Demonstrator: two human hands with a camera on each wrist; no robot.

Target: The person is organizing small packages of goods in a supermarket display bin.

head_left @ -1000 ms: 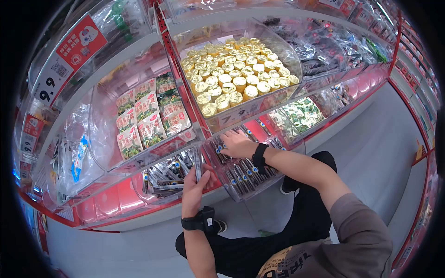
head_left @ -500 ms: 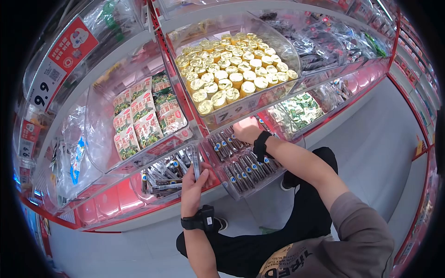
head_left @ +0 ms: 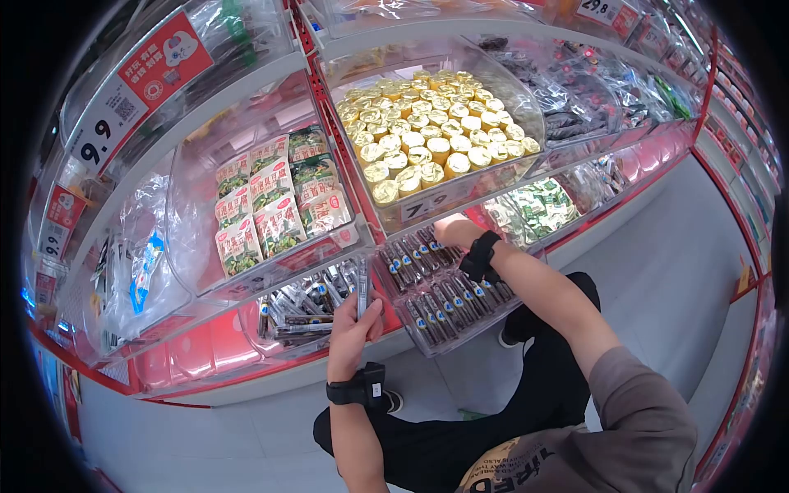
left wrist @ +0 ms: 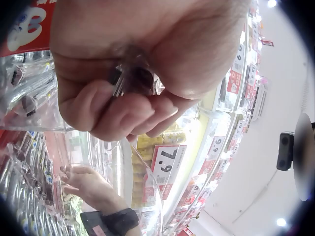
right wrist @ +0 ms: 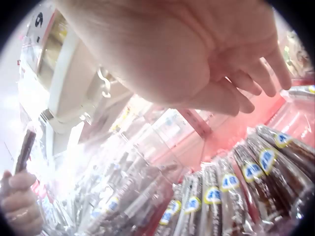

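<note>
My left hand [head_left: 352, 335] grips a slim, clear-wrapped dark snack stick [head_left: 362, 285], held upright in front of the lower shelf. In the left wrist view the fingers curl round the wrapper [left wrist: 135, 73]. My right hand [head_left: 462, 233] reaches to the back of a clear bin [head_left: 436, 352], its fingertips hidden under the upper shelf in the head view. In the right wrist view its fingers [right wrist: 261, 73] are loosely extended, close to a stick packet [right wrist: 301, 91] at the bin's back. Wrapped sticks with blue-and-yellow labels [head_left: 448, 308] stand in two rows in that bin.
Left of the bin is a heap of loose stick packets [head_left: 300, 308]. Gold-topped rolls [head_left: 440, 135] and pouches [head_left: 267, 197] fill the shelf above, whose price-tagged front edge [head_left: 427, 207] overhangs the bin. Green-and-white packets [head_left: 538, 205] lie to the right.
My right hand has moved from over the bin's back row to deeper under the upper shelf, uncovering the sticks. My left hand keeps its hold on the snack stick. The head view has shifted slightly.
</note>
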